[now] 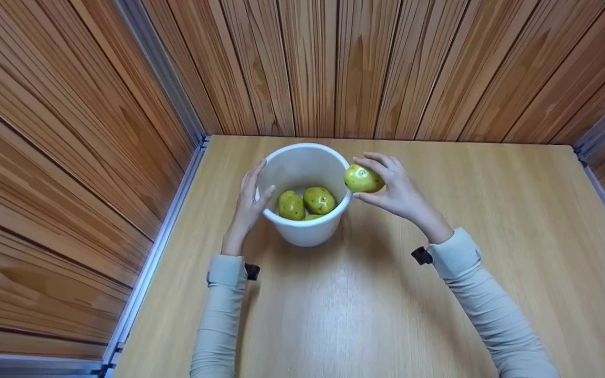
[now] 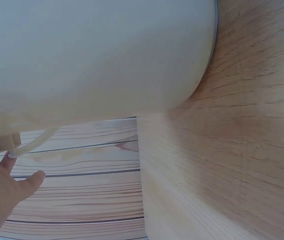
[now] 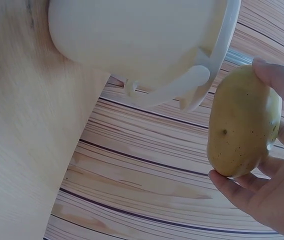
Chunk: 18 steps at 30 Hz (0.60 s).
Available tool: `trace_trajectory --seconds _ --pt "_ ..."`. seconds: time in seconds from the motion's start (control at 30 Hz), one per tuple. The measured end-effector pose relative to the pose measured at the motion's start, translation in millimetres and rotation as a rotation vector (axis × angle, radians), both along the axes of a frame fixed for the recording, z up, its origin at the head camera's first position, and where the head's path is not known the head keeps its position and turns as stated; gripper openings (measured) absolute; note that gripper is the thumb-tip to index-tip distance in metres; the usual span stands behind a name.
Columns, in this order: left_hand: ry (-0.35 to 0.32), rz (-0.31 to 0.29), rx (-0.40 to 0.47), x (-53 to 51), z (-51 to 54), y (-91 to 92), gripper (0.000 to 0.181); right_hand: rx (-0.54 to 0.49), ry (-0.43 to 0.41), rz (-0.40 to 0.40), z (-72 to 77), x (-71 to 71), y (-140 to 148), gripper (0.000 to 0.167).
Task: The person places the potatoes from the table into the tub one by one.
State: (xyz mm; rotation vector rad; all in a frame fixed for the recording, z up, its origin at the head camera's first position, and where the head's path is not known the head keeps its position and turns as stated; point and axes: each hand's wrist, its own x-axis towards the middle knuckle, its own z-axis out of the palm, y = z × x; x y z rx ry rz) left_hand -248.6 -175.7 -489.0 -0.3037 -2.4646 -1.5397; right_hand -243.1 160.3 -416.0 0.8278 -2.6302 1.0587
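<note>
A white bucket stands upright on the table, with several yellow-green potatoes at its bottom. My left hand holds the bucket's left rim, thumb over the edge and fingers along the outside. In the left wrist view, some of those fingers are at the bucket's handle mount, partly hidden. Just off the right rim, my right hand grips another potato between thumb and fingers. That potato is held up at about rim height, outside the bucket opening.
The wooden table extends around the bucket. Plank walls rise at the back and sides, with a metal frame strip along the left edge. The bucket's white handle hangs down its side.
</note>
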Motion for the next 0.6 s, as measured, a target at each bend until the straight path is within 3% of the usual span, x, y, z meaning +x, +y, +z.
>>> trace_trajectory --seconds 0.6 --pt "0.026 0.015 -0.042 -0.2 0.8 0.8 0.067 0.018 0.004 0.045 2.4 0.9 -21.6 0.065"
